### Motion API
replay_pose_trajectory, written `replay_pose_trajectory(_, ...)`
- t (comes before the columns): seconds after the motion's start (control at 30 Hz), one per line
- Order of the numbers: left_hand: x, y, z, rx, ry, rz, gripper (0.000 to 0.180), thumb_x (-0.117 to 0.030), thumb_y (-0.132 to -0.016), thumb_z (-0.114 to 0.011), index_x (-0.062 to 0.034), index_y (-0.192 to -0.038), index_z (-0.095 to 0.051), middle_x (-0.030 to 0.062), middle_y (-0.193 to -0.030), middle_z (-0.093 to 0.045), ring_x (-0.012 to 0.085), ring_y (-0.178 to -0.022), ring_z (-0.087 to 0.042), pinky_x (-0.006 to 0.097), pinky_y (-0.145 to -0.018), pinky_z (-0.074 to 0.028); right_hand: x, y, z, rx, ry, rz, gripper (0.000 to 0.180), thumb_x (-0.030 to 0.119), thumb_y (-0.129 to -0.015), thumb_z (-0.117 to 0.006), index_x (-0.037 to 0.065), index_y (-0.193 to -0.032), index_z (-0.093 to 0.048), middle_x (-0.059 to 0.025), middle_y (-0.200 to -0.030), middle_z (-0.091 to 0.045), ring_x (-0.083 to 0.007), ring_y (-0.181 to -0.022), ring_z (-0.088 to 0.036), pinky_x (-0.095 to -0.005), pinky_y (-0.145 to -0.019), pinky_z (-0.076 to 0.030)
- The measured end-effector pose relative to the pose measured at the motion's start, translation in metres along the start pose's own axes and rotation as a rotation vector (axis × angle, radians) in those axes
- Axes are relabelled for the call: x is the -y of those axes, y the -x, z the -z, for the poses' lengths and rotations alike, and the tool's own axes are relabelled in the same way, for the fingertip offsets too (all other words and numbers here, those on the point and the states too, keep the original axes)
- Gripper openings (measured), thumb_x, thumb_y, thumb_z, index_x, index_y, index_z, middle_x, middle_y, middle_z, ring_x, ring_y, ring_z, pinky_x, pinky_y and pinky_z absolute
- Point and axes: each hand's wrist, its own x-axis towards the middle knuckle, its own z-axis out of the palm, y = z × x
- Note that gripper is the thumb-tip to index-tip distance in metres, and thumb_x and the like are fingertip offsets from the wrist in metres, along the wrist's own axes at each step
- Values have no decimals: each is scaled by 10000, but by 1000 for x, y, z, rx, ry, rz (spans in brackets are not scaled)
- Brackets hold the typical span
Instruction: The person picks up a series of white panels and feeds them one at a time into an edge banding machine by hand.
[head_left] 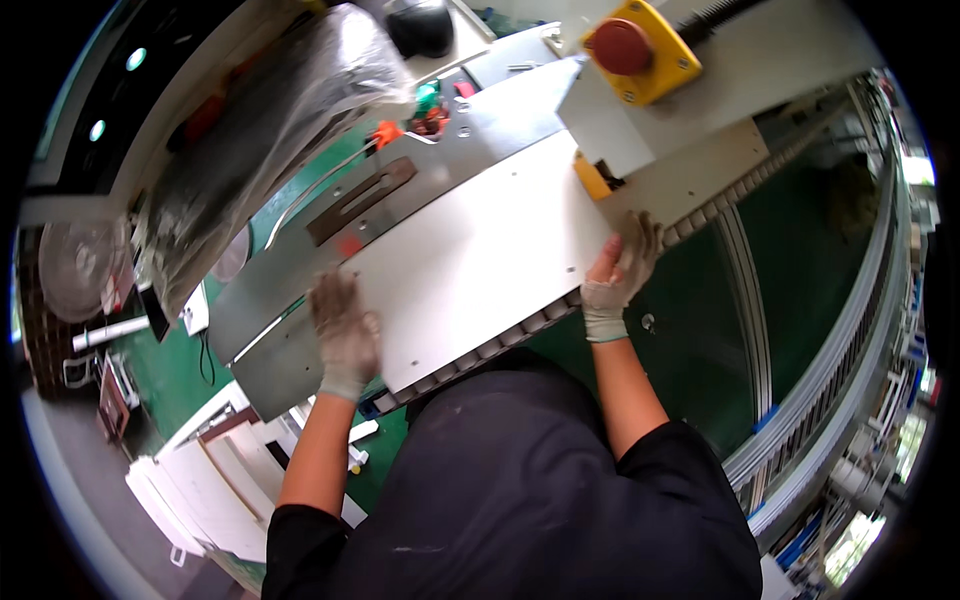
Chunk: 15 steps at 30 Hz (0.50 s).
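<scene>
"Firstly, what do you see closest to the person?"

"Just beyond the dark apron [540, 470] runs a roller track [525, 325], along the front edge of a white panel [470, 275]. This panel lies with its broad face up, between the two hands."

"And how are the hands?"

"Both wear knitted gloves. The right hand [622, 268] is at the front edge, fingers stretched, not closed on anything. The left hand [347, 335] is beside the left end, also with fingers extended; it is blurred, so I cannot tell how firmly it touches."

"Which step is it, in your opinion?"

"I suppose it is positioning the panel by hand. A next move would call for even guidance from both sides, with fingers kept away from the rollers."

"What lies farther away?"

"Behind the panel there is a brown slotted plate [362, 200] on a grey metal surface [440, 165]. Beyond, one sees a plastic-wrapped object [290, 130] and, to the right, a red emergency-stop button [622, 46]."
</scene>
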Motion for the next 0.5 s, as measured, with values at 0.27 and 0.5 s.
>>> replay_pose_trajectory(0.27, -40, -57, 0, -36, 93, 52, 726, -408, -871, -536, -39, -1461, -331, 189, -1552, -257, 383, -1453, -189, 505, -1191, -100, 31, -6, 3, 167, -241, 278, 173, 188, -845, -655, 56, -958, -656, -156, -973, -623, -353, -912, -581, -453, -804, -456)
replay_pose_trajectory(0.5, -48, -60, 6, -17, 91, 71, 732, -419, -851, -585, -11, -1418, -366, 192, -1510, -309, 380, -1421, -235, 525, -1166, -137, 100, 12, 13, 438, -507, 381, 156, 171, -822, -687, 128, -680, -639, -34, -570, -520, -237, -545, -515, -384, -567, -398)
